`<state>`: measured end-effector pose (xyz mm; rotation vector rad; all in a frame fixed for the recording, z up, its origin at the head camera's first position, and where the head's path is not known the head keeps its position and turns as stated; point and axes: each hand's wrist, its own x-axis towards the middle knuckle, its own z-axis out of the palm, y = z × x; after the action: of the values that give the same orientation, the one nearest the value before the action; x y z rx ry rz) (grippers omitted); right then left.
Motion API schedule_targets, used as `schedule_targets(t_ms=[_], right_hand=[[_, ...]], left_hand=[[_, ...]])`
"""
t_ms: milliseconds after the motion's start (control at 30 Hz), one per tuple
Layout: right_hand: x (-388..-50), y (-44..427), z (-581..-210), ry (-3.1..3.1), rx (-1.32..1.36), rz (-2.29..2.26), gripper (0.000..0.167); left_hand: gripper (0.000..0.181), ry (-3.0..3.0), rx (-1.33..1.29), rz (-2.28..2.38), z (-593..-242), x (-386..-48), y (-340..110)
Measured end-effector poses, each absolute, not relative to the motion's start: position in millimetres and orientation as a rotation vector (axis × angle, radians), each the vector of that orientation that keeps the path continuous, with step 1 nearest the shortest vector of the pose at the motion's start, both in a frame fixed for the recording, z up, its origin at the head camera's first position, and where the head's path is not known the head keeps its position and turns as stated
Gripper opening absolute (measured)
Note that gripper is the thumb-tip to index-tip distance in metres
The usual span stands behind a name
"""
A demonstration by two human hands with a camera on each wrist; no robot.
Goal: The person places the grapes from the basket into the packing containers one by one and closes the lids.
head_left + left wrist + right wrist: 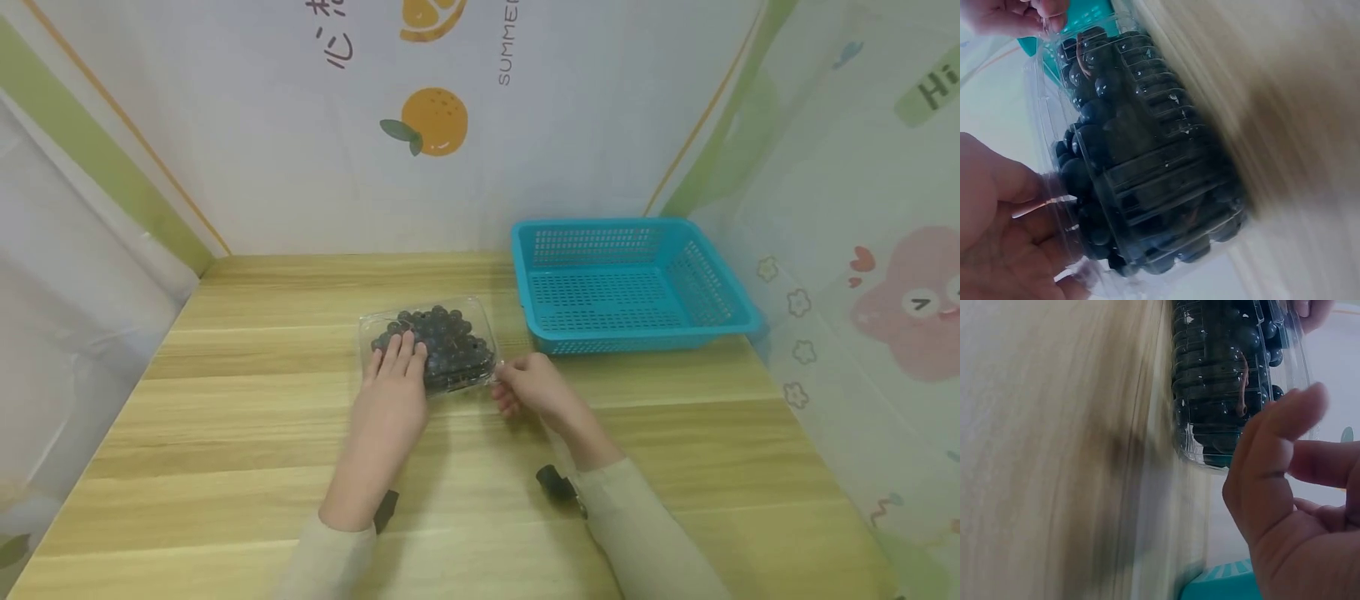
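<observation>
A clear plastic box full of dark grapes lies on the wooden table, its lid down. My left hand rests flat across the top at the left, fingers stretched over the plastic. In the left wrist view, that hand lies along the lid side, and the grapes show through the ribbed wall. At the box's right front corner, my right hand pinches the rim between thumb and finger. The right wrist view shows the right hand's curled fingers at that corner, partly covering the pinch point.
A turquoise perforated basket stands at the back right of the table, close to the box. Printed cloths hang behind and at both sides. Black wrist mounts sit under the forearms.
</observation>
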<state>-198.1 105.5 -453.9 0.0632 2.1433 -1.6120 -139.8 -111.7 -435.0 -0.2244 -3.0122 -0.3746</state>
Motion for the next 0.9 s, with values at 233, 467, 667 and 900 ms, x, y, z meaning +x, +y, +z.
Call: schedule_targets(t_ms=[233, 467, 667, 900], right_hand=[[-195, 104, -453, 2.171, 0.042, -1.582, 0.028], [-192, 101, -454, 2.167, 0.056, -1.59, 0.029], [-185, 93, -448, 2.46, 0.036, -1.367, 0.036], [-176, 74, -437, 2.816, -0.277, -1.12, 0.053]], left_hand=[[0.039, -2.808, -0.117, -0.881, -439, -144, -122], [0.046, -2.718, 0.126, -1.112, -442, -143, -128], [0.084, -2.662, 0.461, -1.541, -440, -137, -151], [0.091, -2.638, 0.493, -1.767, -444, -137, -165]])
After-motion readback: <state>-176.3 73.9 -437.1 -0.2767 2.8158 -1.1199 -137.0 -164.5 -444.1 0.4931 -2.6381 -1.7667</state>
